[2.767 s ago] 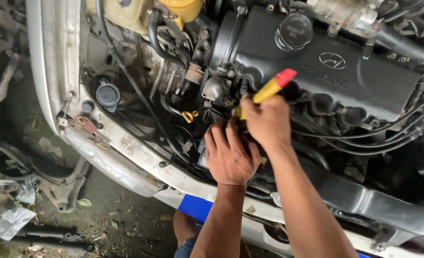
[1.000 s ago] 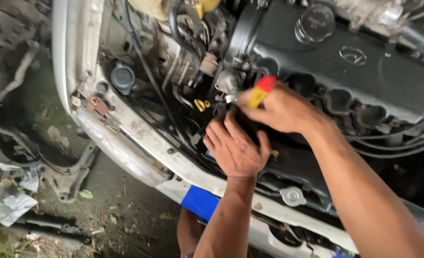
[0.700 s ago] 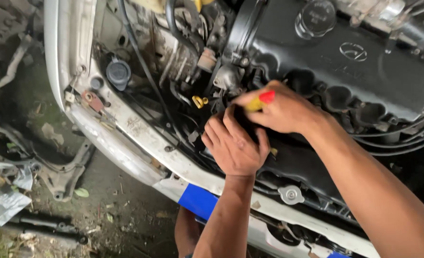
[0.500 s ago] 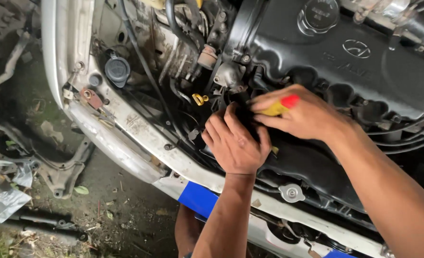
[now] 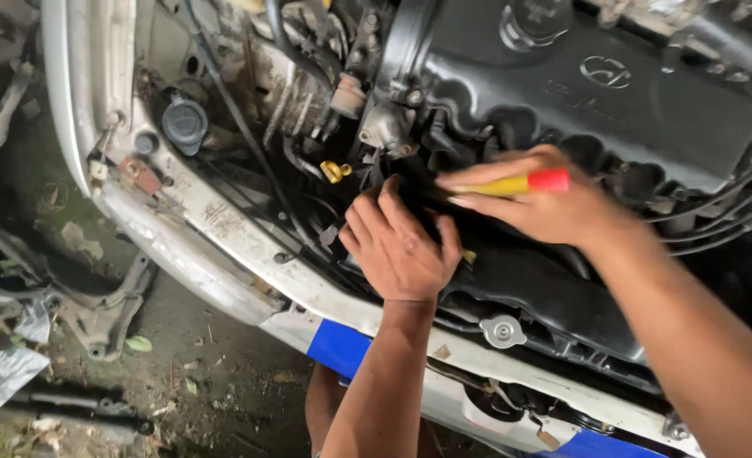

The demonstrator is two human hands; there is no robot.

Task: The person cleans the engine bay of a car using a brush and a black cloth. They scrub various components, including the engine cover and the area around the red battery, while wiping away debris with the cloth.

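I look down into a car's engine bay. My right hand grips a screwdriver with a yellow and red handle, held nearly level, its tip pointing left into the dark gap beside the black engine cover. My left hand reaches into the same gap just left of it, fingers curled down around a dark part that I cannot make out. A small yellow dipstick ring sits just up and left of my left hand.
A white front panel with a blue patch runs diagonally below my arms. A black round cap sits at upper left, a silver radiator cap below my hands. Hoses and cables crowd the bay. Dirt ground with scraps lies at left.
My right hand has swung the screwdriver from pointing up-right to lying nearly level, and shifted a little right. My left hand stays in the same gap.
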